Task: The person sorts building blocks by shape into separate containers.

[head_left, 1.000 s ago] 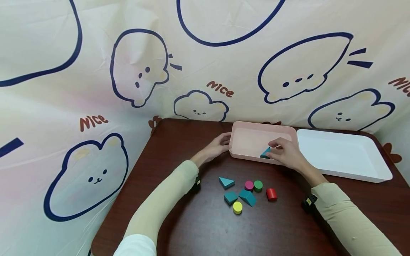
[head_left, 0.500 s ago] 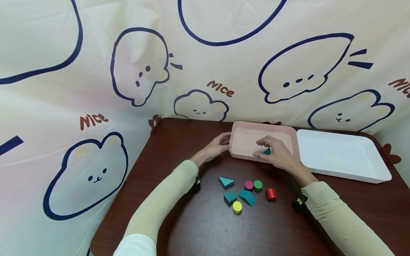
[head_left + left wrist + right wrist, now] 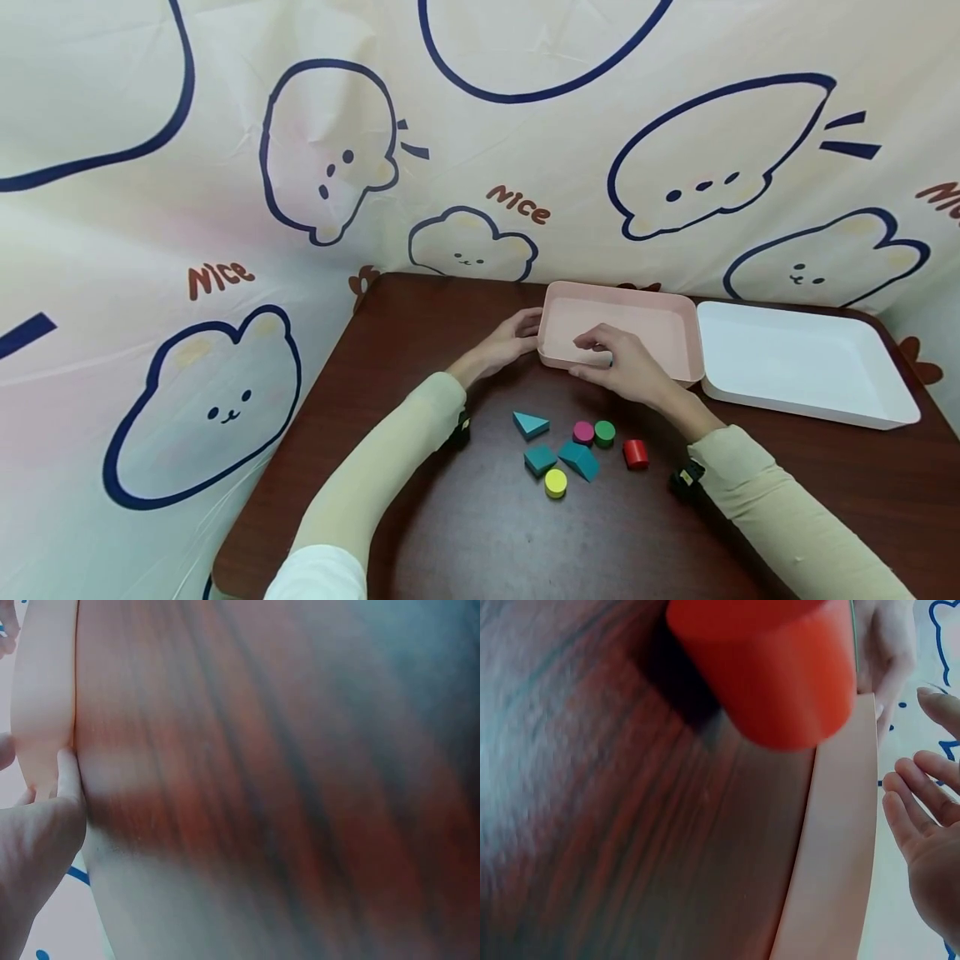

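Observation:
My left hand (image 3: 507,343) rests against the left end of the pink tray (image 3: 660,304), its fingers touching the outer wall. In the left wrist view, this hand (image 3: 45,832) lies by the tray wall (image 3: 45,690). Over the tray's near side is my right hand (image 3: 618,362), thumb and fingers apart. Between them shows a sliver of a teal block (image 3: 611,361), mostly hidden by the hand. The right wrist view shows the right hand (image 3: 937,817) with spread fingers and nothing between them.
A white tray (image 3: 795,350) stands right of the pink one. Nearer me lie a teal triangle (image 3: 531,425), more teal blocks (image 3: 579,460), and magenta (image 3: 583,432), green (image 3: 604,433), yellow (image 3: 556,483) and red (image 3: 636,454) cylinders. The red cylinder (image 3: 772,675) looms in the right wrist view.
My right hand has moved left over the pink tray, and the teal block there has become nearly hidden behind it. The left hand stays by the tray's end.

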The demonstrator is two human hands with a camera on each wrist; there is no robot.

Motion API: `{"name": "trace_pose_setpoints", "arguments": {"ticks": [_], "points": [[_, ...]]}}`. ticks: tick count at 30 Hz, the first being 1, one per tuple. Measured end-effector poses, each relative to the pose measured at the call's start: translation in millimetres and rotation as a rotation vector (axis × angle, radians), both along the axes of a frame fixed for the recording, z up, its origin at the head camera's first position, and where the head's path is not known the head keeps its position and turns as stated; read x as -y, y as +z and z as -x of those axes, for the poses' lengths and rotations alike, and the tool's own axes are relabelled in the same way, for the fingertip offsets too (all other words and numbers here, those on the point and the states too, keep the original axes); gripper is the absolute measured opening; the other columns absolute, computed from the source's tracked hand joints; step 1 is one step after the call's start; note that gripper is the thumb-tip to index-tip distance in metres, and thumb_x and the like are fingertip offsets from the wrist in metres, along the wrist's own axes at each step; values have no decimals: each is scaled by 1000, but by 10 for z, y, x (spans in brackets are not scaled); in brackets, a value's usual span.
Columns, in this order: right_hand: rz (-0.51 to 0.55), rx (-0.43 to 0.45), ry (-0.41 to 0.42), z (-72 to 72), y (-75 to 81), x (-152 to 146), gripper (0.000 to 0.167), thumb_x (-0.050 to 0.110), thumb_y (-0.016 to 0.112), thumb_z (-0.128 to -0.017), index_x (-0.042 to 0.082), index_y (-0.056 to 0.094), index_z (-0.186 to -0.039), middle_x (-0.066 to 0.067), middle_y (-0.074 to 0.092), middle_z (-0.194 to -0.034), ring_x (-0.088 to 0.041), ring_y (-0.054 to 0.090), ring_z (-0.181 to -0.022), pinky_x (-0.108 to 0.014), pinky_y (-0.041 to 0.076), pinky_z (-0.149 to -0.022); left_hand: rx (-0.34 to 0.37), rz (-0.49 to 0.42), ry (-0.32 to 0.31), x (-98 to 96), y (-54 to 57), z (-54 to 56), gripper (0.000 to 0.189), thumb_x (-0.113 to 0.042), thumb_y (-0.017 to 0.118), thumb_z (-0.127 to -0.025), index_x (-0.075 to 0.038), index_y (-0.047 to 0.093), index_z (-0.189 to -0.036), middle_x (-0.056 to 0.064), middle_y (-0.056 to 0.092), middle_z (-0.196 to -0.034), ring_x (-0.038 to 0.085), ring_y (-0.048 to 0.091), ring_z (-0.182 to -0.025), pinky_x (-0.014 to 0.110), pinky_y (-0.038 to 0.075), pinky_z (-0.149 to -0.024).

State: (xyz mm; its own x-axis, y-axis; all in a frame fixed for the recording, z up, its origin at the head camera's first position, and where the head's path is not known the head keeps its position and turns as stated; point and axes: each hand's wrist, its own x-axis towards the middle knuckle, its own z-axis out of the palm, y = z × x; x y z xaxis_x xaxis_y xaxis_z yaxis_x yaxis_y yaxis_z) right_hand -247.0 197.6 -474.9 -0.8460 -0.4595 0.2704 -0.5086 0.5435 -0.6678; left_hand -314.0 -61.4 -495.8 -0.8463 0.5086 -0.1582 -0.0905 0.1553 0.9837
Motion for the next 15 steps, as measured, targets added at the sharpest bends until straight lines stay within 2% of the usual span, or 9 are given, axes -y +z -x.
{"name": "trace_pose_setpoints", "arguments": {"ticks": [5, 15], "points": [[-7, -8, 47, -30, -8, 74, 46, 35, 85, -92, 6, 72, -125, -14, 71, -121, -37, 68, -114, -57, 56, -100, 5, 4, -3, 6, -1, -1, 64, -3, 58, -108, -11, 30, -166, 14, 39, -165, 28, 41, -152, 43, 42, -120], [33, 4, 114, -119, 2, 200, 45, 32, 88, -90, 7, 73, -125, -14, 71, -120, -34, 68, -111, -56, 58, -99, -19, 18, -5, 2, 6, 9, 64, -5, 58, -108, -10, 31, -166, 14, 39, -165, 29, 41, -151, 43, 42, -120]]}}
